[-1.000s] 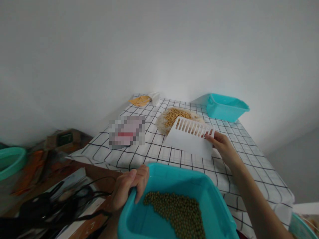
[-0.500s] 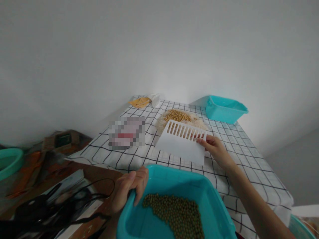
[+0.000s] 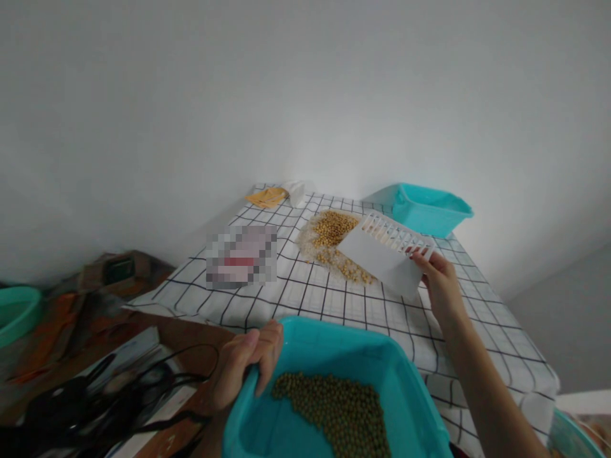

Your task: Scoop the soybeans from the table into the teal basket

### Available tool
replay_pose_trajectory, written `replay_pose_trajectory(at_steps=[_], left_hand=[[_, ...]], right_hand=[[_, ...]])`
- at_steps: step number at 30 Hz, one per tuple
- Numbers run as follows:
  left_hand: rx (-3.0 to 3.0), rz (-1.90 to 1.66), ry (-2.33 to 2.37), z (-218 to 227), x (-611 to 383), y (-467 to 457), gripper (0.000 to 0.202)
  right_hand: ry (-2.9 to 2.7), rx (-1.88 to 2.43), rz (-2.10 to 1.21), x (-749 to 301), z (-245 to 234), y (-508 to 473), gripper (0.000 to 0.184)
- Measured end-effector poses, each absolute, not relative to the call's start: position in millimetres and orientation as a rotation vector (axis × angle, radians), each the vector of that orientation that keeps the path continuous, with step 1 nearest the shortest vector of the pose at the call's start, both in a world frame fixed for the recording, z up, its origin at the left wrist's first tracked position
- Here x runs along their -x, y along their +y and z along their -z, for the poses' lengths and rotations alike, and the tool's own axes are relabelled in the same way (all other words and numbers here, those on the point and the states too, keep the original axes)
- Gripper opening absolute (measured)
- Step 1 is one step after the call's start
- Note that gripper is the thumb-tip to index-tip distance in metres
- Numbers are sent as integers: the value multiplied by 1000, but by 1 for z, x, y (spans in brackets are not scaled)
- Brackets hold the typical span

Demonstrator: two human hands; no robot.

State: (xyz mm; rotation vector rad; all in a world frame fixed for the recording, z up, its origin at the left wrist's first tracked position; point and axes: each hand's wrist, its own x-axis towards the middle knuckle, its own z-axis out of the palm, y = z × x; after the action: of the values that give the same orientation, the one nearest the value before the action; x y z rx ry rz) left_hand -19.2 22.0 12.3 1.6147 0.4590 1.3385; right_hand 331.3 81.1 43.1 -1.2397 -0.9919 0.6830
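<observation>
My left hand (image 3: 255, 356) is closed over the left rim of a turquoise plastic bin (image 3: 324, 327) at the table's front edge. Small round greenish-brown beans (image 3: 344, 407) cover part of the bin's floor. In my right hand (image 3: 436, 277) is a white plastic plate with a row of slots (image 3: 382, 254), pinched at its right corner between thumb and fingers. It is tilted above the cloth, partly covering a spread of yellow soybeans (image 3: 334, 228) mixed with pale, fine grains (image 3: 308, 238). Beneath the plate, the right part of the spread is hidden.
A second turquoise bin (image 3: 429, 216) stands at the back right of the checked tablecloth (image 3: 296, 292). An orange-yellow cloth or bag (image 3: 268, 197) lies at the back left, near a pixelated item (image 3: 241, 257). Black cables (image 3: 157, 381) and a green basin (image 3: 19, 312) are at the left.
My right hand has moved the slotted plate to the right and tilted it. More of the soybeans now show at the left and front of the spread. My left hand stays on the rim.
</observation>
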Motion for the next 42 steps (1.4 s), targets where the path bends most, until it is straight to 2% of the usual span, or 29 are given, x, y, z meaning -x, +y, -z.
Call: replay_pose_trajectory(at_steps=[29,35,42], left_hand=[[-1711,-1360,445,-25,14,23,69],[-1721,-1301,422,-22,18,26,67],[-1656,-1301,424,-17,20,24,67]], right_hand=[[-1164,1224,-786,-322,-47,74,20],[-1021,1170,-675,-329,-48,75,20],[-853,1096,-528,-338,-52,70,13]])
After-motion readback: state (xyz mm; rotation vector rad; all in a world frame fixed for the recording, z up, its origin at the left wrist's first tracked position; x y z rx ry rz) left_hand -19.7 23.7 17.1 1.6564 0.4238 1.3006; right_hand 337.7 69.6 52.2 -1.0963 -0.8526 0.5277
